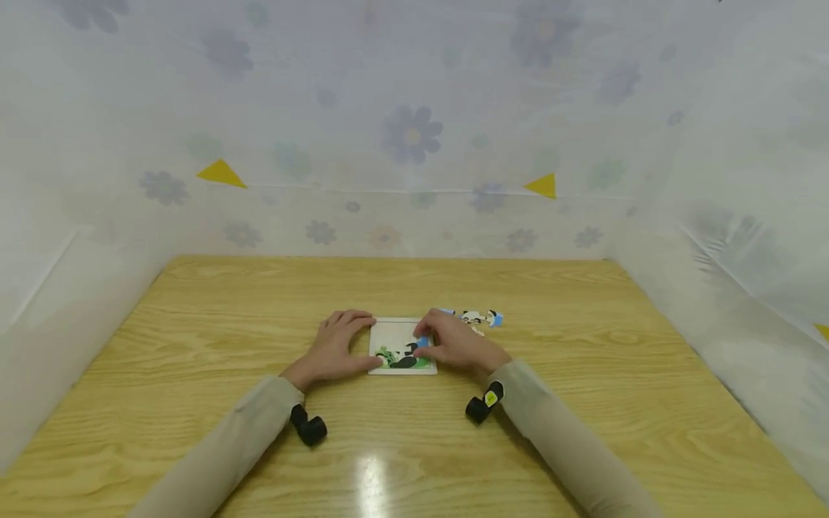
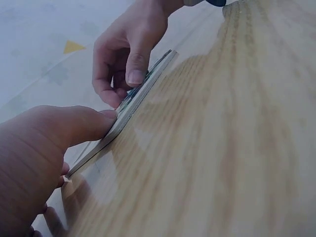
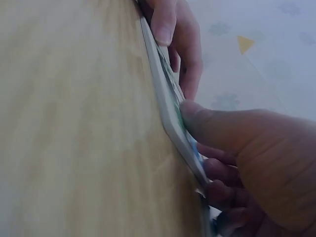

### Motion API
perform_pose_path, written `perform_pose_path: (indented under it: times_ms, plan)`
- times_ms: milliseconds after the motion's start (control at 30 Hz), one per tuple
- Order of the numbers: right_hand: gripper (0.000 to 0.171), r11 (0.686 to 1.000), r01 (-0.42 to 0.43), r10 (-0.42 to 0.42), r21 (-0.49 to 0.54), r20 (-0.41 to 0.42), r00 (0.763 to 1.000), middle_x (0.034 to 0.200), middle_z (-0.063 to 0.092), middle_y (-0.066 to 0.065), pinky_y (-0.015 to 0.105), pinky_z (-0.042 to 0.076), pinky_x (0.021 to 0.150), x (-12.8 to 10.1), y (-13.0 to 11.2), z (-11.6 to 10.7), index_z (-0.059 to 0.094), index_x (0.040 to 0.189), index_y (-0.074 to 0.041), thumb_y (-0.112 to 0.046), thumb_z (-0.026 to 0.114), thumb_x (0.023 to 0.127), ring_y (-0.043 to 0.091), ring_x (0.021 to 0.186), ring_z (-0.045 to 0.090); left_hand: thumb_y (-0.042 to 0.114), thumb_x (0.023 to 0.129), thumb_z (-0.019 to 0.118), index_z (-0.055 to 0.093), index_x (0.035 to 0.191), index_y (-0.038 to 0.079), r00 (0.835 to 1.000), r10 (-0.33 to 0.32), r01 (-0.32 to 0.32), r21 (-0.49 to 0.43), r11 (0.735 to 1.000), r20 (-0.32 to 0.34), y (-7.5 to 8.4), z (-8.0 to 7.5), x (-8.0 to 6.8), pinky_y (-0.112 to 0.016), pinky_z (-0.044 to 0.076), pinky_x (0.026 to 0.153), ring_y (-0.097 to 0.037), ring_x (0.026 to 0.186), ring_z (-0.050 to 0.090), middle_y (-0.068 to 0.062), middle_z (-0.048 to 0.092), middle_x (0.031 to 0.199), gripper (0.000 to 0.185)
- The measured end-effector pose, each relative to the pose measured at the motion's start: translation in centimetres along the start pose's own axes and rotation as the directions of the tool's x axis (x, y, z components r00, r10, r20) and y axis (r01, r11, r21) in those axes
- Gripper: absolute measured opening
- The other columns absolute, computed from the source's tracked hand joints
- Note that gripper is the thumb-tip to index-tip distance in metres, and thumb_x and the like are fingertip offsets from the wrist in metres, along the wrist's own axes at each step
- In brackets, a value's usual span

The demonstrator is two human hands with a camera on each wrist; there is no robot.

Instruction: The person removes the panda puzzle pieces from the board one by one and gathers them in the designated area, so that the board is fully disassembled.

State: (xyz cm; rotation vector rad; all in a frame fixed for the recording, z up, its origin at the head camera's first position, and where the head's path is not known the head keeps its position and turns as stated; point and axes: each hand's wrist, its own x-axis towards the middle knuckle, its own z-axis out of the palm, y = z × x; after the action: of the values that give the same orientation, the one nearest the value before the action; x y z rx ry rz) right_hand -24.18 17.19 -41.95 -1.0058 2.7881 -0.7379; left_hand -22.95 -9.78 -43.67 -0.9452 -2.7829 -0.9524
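Observation:
A white-framed jigsaw puzzle board (image 1: 393, 328) lies flat on the table, its lower part filled with green, black and white panda picture pieces (image 1: 404, 362). My left hand (image 1: 332, 349) holds the board's left side, thumb at the near corner and index finger at the far one. In the left wrist view the left thumb (image 2: 94, 123) presses on the rim. Over the board's right side, my right hand (image 1: 456, 343) pinches a puzzle piece with blue on it (image 1: 422, 342) between thumb and fingers. That piece is partly hidden by the fingers.
Several loose puzzle pieces (image 1: 482, 317), with panda faces and blue parts, lie behind the right hand. The wood-grain table (image 1: 259, 302) is bounded by flowered white sheets (image 1: 414, 223) at the back and sides. Yellow triangles (image 1: 222, 174) mark the back sheet.

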Motion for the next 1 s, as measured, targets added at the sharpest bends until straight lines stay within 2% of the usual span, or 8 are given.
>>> perform_pose_path:
  times_ms: [167,333,833,1000]
  plan:
    - [0.025,0.996,-0.069,0.063,0.057,0.107,0.992,0.098,0.062,0.002,0.027,0.049,0.08,1.0,-0.4,-0.8,0.064,0.103,-0.008,-0.024,0.074,0.086,0.011,0.086,0.057,0.047,0.079,0.073,0.053,0.136,0.008,1.0,-0.004,0.004,0.011,1.0,-0.005,0.0,0.0,0.1,-0.06,0.026,0.104,-0.032,0.127,0.039,-0.01,0.047,0.141,0.072]
    - [0.025,0.99,-0.116,0.103,0.081,0.154,0.983,0.095,0.062,0.001,0.027,0.049,0.078,1.6,-0.7,-1.4,0.063,0.101,-0.008,-0.024,0.075,0.085,0.01,0.083,0.056,0.047,0.079,0.073,0.053,0.137,0.008,1.0,-0.005,0.005,0.016,1.0,-0.008,0.0,0.0,0.2,-0.059,0.026,0.103,-0.031,0.127,0.039,-0.009,0.046,0.141,0.072]
    - [0.025,0.993,0.0,-0.008,0.122,0.065,0.998,0.082,0.055,-0.001,0.023,0.043,0.066,1.4,-0.4,-0.7,0.059,0.096,-0.01,-0.019,0.078,0.082,0.009,0.071,0.048,0.047,0.079,0.073,0.054,0.135,0.008,1.0,-0.008,0.008,0.014,1.0,-0.014,-0.1,0.1,-0.1,-0.06,0.027,0.102,-0.031,0.126,0.039,-0.01,0.047,0.14,0.072]
    - [0.023,0.991,0.05,-0.055,0.122,0.035,0.998,0.086,0.057,-0.001,0.024,0.045,0.066,1.1,0.0,-0.6,0.057,0.095,-0.014,-0.017,0.076,0.083,0.009,0.069,0.052,0.046,0.079,0.073,0.054,0.136,0.008,1.0,-0.006,0.006,0.007,1.0,-0.01,0.0,0.1,0.1,-0.06,0.027,0.103,-0.031,0.126,0.039,-0.009,0.047,0.14,0.071]
